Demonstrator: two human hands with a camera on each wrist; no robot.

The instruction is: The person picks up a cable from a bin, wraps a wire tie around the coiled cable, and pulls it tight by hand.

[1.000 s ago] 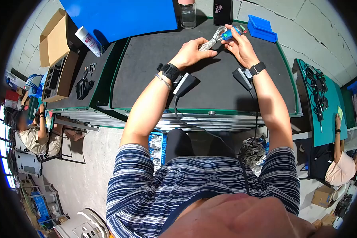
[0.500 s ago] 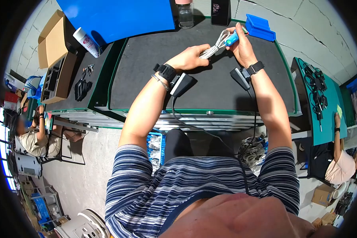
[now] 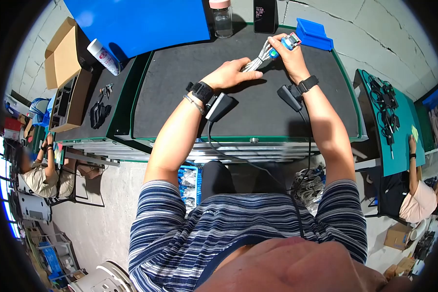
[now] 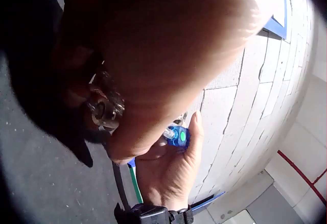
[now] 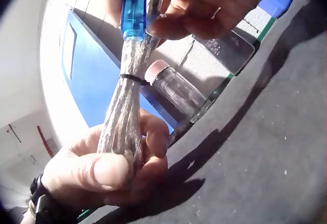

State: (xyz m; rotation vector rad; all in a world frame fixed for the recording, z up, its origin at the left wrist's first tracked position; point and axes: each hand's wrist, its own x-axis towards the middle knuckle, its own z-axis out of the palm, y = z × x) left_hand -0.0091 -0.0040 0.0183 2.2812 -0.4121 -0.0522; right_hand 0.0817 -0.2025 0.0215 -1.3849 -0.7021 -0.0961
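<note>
Above the dark mat, the left hand grips one end of a bundled silvery cable, its thumb lying over the strands in the right wrist view. A black tie binds the bundle near its middle. At the far end, the right hand pinches a translucent blue connector housing between thumb and fingers. A green spot shows on the blue part in the left wrist view. Much of the left fingers' grip is hidden there by the hand itself.
Along the mat's back edge stand a glass bottle with a pink lid, a dark phone-like device and a blue bin. A blue panel, spray can and open cardboard box are at left. Other people sit at both sides.
The right hand has turned the connector, so its metal end and the blue housing show more. Both hands hold the cable bundle throughout, and the view has shifted slightly.
</note>
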